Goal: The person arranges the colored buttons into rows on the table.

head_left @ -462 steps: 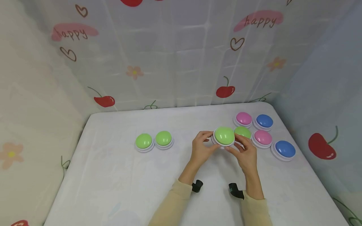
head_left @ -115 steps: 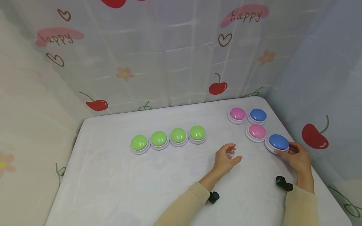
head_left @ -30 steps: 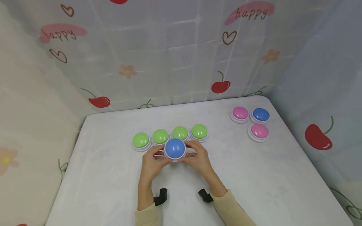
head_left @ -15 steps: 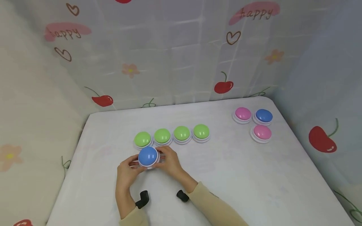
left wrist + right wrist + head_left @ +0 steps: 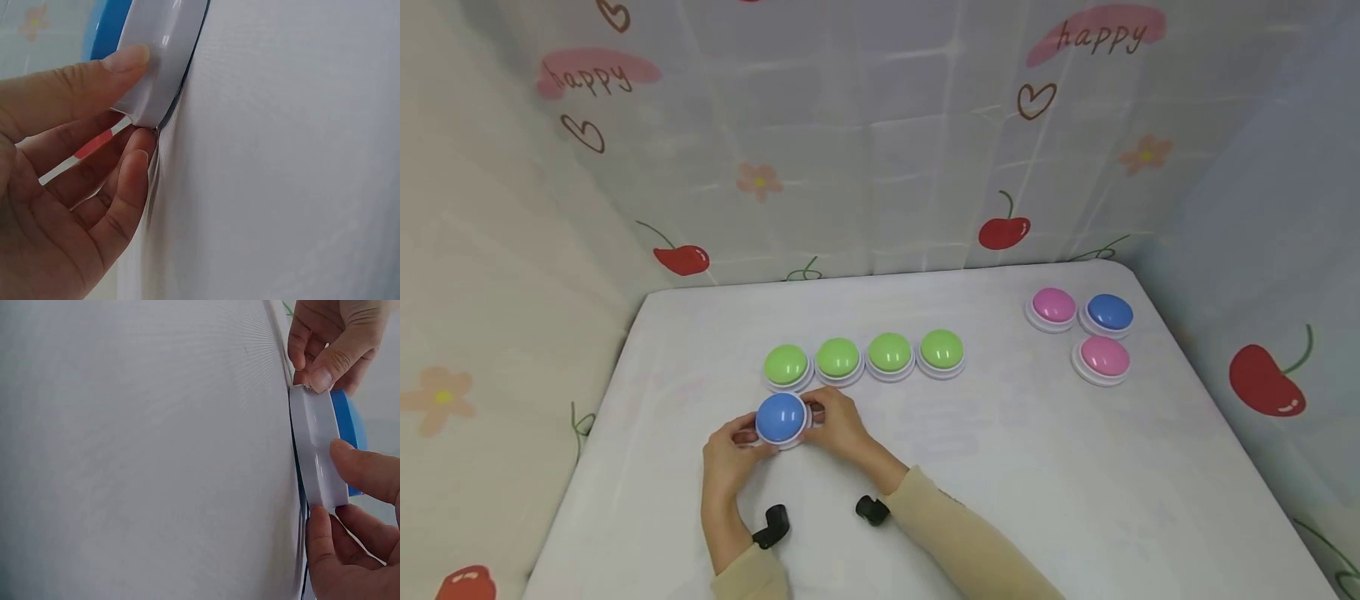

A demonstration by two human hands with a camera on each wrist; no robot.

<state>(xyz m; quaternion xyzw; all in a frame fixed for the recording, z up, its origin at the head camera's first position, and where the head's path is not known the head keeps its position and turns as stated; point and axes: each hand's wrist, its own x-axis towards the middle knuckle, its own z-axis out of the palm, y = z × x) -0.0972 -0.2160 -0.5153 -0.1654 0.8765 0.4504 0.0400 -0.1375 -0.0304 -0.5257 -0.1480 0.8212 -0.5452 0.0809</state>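
A blue button point(image 5: 780, 417) is lying dome up at the left of the table point(image 5: 1000, 492), just in front of the left end of a green row; whether its rim is touching the nearest green one is hard to tell. Its white base is appearing flat against the cloth or barely above it. Both hands are grasping it: the left hand point(image 5: 727, 457) is holding the base from the left, thumb pressing its near side, and the right hand point(image 5: 842, 427) is pinching it from the right between thumb and fingers. Neither is letting go, so this placing is looking nearly finished but not complete.

Behind it, the green part is seeming done: the leftmost green button point(image 5: 786, 364), the second green button point(image 5: 837, 357), the third green button point(image 5: 890, 352) and the rightmost green button point(image 5: 942, 348) are standing side by side.

Farther out, at the right, three buttons are apparently remaining outside any row: the far pink button point(image 5: 1054, 305), the other blue button point(image 5: 1110, 312) beside it, and the near pink button point(image 5: 1105, 356) in front of them.

Counting up, four green, two blue and two pink are showing, eight buttons in all; four are forming the row, one is being handled and three are waiting. Beyond the table, one cherry-printed curtain point(image 5: 880, 167) is hanging.
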